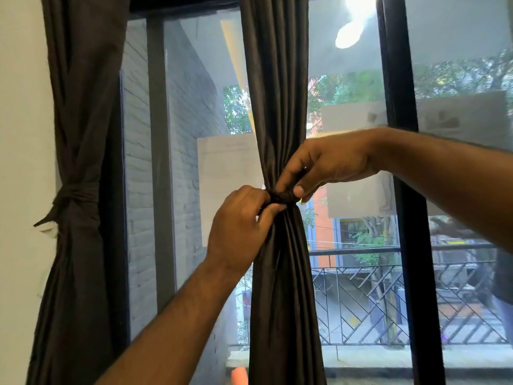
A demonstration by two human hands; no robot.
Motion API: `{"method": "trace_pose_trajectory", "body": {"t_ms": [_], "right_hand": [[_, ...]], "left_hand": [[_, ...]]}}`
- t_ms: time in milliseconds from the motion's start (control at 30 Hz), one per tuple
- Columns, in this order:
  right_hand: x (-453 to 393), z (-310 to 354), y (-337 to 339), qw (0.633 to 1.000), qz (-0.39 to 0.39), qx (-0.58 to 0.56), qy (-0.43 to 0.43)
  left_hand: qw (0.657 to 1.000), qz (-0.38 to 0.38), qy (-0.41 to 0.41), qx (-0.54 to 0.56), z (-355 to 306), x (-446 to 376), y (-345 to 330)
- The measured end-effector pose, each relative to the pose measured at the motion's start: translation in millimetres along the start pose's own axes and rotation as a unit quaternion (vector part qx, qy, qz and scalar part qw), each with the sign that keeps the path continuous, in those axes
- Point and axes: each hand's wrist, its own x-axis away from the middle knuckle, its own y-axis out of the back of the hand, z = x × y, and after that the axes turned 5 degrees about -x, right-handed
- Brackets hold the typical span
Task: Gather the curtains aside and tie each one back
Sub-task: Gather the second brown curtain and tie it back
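A dark brown curtain [277,107] hangs gathered into a narrow bundle in front of the window. A dark tie band [283,196] is wrapped around its waist. My left hand [238,226] pinches the band's left side, thumb and fingers closed on it. From the right, my right hand [324,168] grips the band's other end, thumb pressed on the knot. A second dark curtain [80,107] hangs at the left by the wall, cinched with its own knotted tie [73,195].
A black window frame post [399,107] stands to the right of the gathered curtain, and a grey one [161,134] to its left. The white wall [22,162] borders the left curtain. Behind the glass are a balcony railing [374,301] and buildings.
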Motion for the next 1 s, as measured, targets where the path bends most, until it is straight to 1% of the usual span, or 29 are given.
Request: {"method": "trace_pose_trajectory", "body": {"t_ms": [67,200,267,367,467,533,600,700,767,800,833,900,933,1000], "right_hand": [[4,-2,3,0.997,-0.065,-0.038,0.019],[11,-11,6,0.983,-0.171,-0.041,0.059],[15,-16,8,0.971,-0.216,-0.046,0.087],[22,-23,12,0.952,-0.283,-0.044,0.105],[19,-33,5,0.946,-0.302,-0.047,0.105],[14,-42,-3,0.943,-0.312,-0.068,0.095],[8,-48,-10,0.938,-0.321,-0.097,0.088],[3,-51,-12,0.927,-0.339,-0.132,0.087],[3,-49,-12,0.93,-0.329,-0.141,0.08],[3,-49,-11,0.936,-0.318,-0.134,0.076],[5,-47,-10,0.941,-0.307,-0.119,0.072],[11,-42,-8,0.946,-0.301,-0.104,0.061],[15,-39,-6,0.945,-0.303,-0.105,0.055],[25,-32,1,0.949,-0.297,-0.094,0.043]], "left_hand": [[0.999,0.007,-0.032,-0.034,6,-3,3],[0.986,0.055,-0.097,-0.127,17,-19,17],[0.98,0.098,-0.107,-0.135,24,-30,28],[0.978,0.154,-0.092,-0.111,42,-36,41],[0.974,0.172,-0.104,-0.101,58,-30,46],[0.968,0.205,-0.106,-0.096,66,-24,48],[0.963,0.217,-0.117,-0.11,72,-23,52],[0.96,0.237,-0.089,-0.121,72,-32,54],[0.958,0.244,-0.079,-0.13,73,-37,52],[0.961,0.234,-0.077,-0.129,72,-40,51],[0.969,0.203,-0.078,-0.115,69,-42,51],[0.989,0.097,-0.089,-0.064,57,-53,50],[0.993,0.043,-0.106,-0.043,49,-61,48],[0.987,-0.021,-0.155,-0.038,29,-81,39]]}}
